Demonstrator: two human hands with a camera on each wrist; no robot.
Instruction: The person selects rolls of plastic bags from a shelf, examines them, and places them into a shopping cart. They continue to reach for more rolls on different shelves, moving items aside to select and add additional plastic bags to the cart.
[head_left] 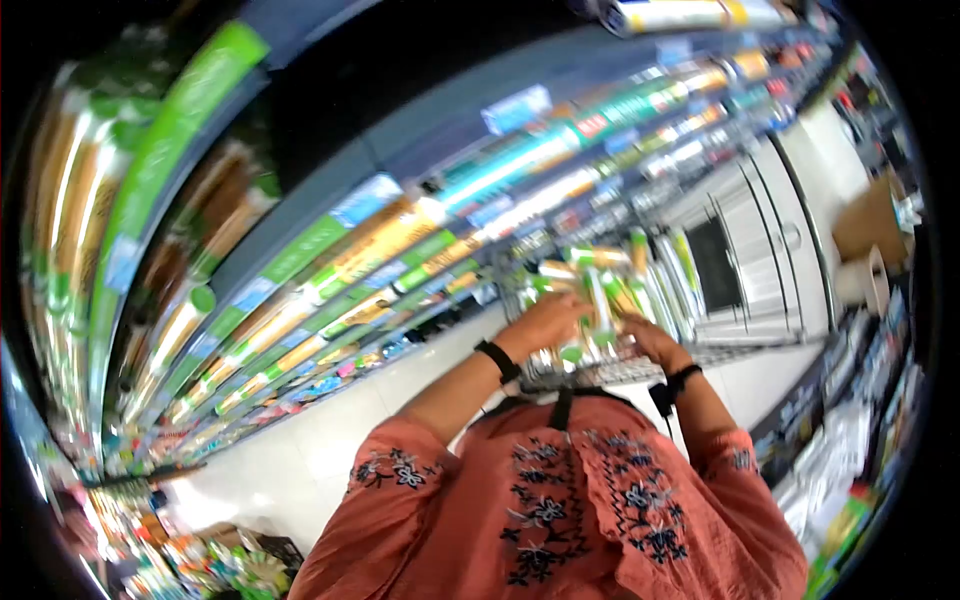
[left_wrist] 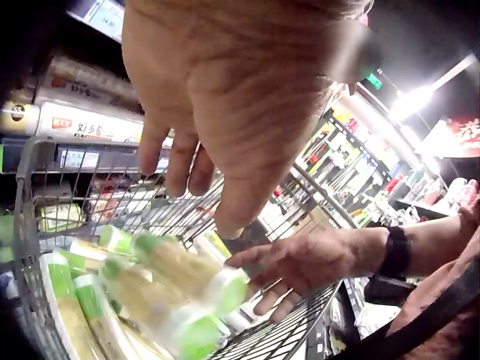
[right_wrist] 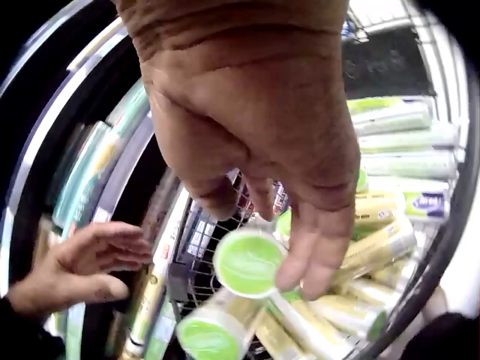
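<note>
My left hand (head_left: 550, 322) is over the shopping cart (left_wrist: 28, 180), thumb and fingers pointing loosely down with nothing gripped. Just below it, two blurred cylindrical packs (left_wrist: 176, 262) with green ends and yellowish sides lie tilted on top of others. My right hand (head_left: 652, 342) is over the cart's other side, its fingers loose and partly straight in the left wrist view. The right wrist view has its fingertips right beside the round green end of a pack (right_wrist: 250, 262). Another green-ended pack (right_wrist: 210, 337) sits next to that one.
More packs (right_wrist: 352, 315) fill the cart, with paler ones (right_wrist: 409, 157) lined up along its far side. Long shelves (head_left: 330, 265) of similar packs run along the left. Tiled floor (head_left: 340, 440) shows below. Another display (head_left: 830, 440) stands at the right.
</note>
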